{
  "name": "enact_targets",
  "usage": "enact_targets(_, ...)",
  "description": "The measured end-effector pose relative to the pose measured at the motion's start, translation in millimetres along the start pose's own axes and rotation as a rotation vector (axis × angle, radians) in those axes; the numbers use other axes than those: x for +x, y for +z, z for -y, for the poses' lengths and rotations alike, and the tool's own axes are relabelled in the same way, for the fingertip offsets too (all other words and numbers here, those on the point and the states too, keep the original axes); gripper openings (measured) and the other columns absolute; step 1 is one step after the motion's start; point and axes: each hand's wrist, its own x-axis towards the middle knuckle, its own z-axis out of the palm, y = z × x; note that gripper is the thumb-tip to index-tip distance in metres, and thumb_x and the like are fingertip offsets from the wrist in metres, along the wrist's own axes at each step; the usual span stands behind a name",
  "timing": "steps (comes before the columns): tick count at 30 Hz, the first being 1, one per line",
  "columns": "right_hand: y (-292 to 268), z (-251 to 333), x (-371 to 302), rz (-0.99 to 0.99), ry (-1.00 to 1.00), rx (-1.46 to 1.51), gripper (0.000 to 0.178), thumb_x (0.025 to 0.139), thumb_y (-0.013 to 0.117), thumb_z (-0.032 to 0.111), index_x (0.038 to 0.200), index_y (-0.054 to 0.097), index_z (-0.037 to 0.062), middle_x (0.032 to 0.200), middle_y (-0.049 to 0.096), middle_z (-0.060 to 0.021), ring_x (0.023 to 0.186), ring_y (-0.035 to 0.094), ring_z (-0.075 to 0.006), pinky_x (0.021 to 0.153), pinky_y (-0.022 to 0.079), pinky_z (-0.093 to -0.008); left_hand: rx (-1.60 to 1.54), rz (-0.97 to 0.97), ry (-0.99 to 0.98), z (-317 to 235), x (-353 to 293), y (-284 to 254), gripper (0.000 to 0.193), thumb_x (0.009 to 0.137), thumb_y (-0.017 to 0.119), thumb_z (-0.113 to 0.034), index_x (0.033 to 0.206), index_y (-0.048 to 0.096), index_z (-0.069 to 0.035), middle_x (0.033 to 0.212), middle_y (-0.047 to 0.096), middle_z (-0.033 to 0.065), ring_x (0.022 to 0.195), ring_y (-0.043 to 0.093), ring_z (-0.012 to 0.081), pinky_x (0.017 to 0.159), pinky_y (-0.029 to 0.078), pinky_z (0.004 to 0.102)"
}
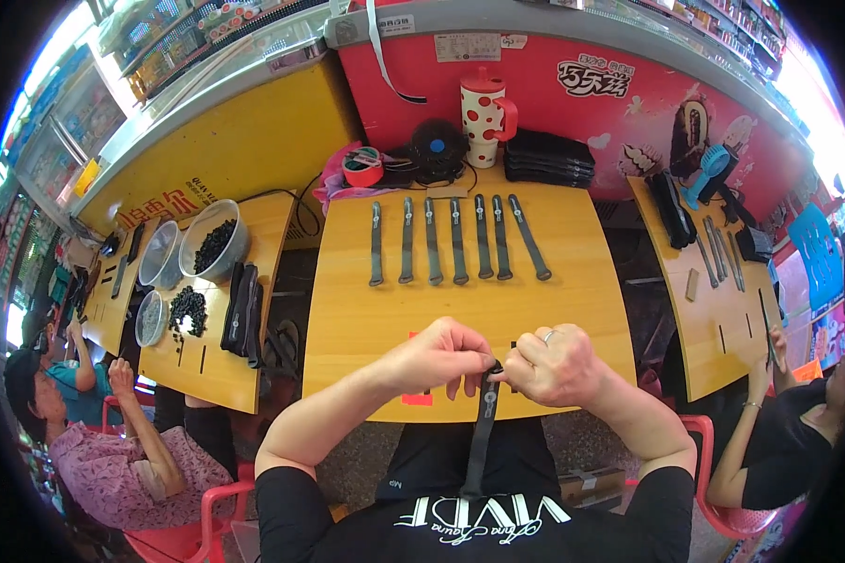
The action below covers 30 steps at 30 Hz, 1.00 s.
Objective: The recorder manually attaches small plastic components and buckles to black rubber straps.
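A dark strap (pixel 483 418) with a pale round mark hangs from its upper end over the table's near edge. My left hand (pixel 449 358) pinches that end from the left, thumb and fingers together. Close against it, my right hand (pixel 556 364) is curled with its fingers closed at the same end; a ring shows on one finger. The small part between my fingertips is mostly hidden. Beyond my hands, several similar straps (pixel 432 240) lie side by side on the wooden table (pixel 347 324), their dark rounded ends toward me.
At the table's back stand a spotted tumbler (pixel 483 113), a black fan (pixel 438 145), a red tape roll (pixel 362 169) and stacked black straps (pixel 548 159). Side tables hold plastic tubs (pixel 218 239) with black parts, and a blue fan (pixel 709 169). People sit at both sides. Red tape (pixel 417 400) lies by my left hand.
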Motion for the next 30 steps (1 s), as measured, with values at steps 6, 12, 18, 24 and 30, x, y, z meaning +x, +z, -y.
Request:
enact_targets(6,-5,-9,15,0.141,0.089,0.189,0.036,0.083,0.070,0.035,0.064,0.050,0.0128,0.058,0.043,-0.0015,0.047,0.054,-0.0135,0.040,0.037,-0.0289,0.132,-0.100,0.008,-15,-1,2,0.019,0.091,0.055,-0.010,0.083,0.069,0.001,0.068,0.065,0.0018,0.057,0.061,0.0061,0.049,0.047,0.0200)
enact_targets(12,-21,-6,15,-0.024,-0.157,-0.089,0.040,0.087,0.066,0.039,0.063,0.048,0.0119,0.056,0.036,0.0013,0.045,0.040,-0.0099,0.041,0.029,-0.0243,0.316,-0.718,0.310,-46,54,-41,0.020,0.085,0.058,-0.011,0.070,0.064,0.000,0.056,0.057,0.0010,0.047,0.053,0.0069,0.041,0.040,0.0256)
enact_targets(18,-61,17,5,-0.096,-0.207,-0.010,0.043,0.088,0.066,0.039,0.061,0.045,0.0126,0.056,0.033,0.0027,0.045,0.038,-0.0100,0.041,0.025,-0.0242,0.542,-1.116,0.439,-112,90,-172,0.026,0.075,0.058,-0.016,0.060,0.065,0.004,0.051,0.059,0.0121,0.046,0.061,0.0182,0.048,0.051,0.0348)
enact_targets(24,-114,28,-26,-0.028,-0.128,0.029,0.034,0.080,0.068,0.034,0.062,0.045,0.0165,0.057,0.036,0.0017,0.045,0.038,-0.0125,0.042,0.026,-0.0272,0.647,-1.341,0.431,-123,75,-274,0.025,0.080,0.057,-0.017,0.068,0.066,0.003,0.062,0.065,0.0180,0.059,0.066,0.0277,0.054,0.052,0.0377)
enact_targets(30,-120,-73,-28,0.027,0.203,0.011,0.025,0.088,0.067,0.027,0.081,0.053,0.0067,0.067,0.049,-0.0065,0.053,0.049,-0.0252,0.047,0.032,-0.0384,0.174,-0.586,0.547,-122,29,-147,0.020,0.094,0.054,-0.013,0.079,0.064,-0.004,0.064,0.064,0.0038,0.052,0.060,0.0098,0.044,0.046,0.0230)
